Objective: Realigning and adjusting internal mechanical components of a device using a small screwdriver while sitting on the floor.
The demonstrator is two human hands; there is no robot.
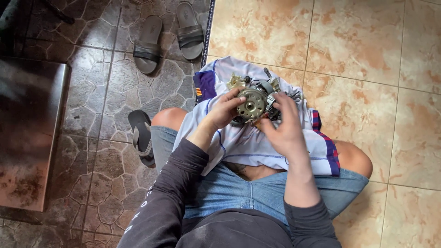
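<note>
Motor part: small metal motor [252, 104] with round perforated disc, held over white cloth [239, 142] on lap.
Left hand [224, 110]: grips disc at 9 o'clock.
Right hand [285, 129]: fingers curled on it at 3 o'clock.
Progress: partly apart, loose bits [236, 81] at 11 o'clock; more seems left.

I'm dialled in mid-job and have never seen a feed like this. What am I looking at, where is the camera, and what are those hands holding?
There is one picture, taken from a camera on the person's head, looking down at their lap. No machine is involved: these are two bare hands. The left hand and the right hand together hold a small metal mechanical assembly with a round toothed disc facing up. Under it, a white cloth with blue and red trim is spread over the knees of the seated person, who wears denim shorts. On the dark stone floor to the left lie a pair of grey sandals and one dark flip-flop.
</note>
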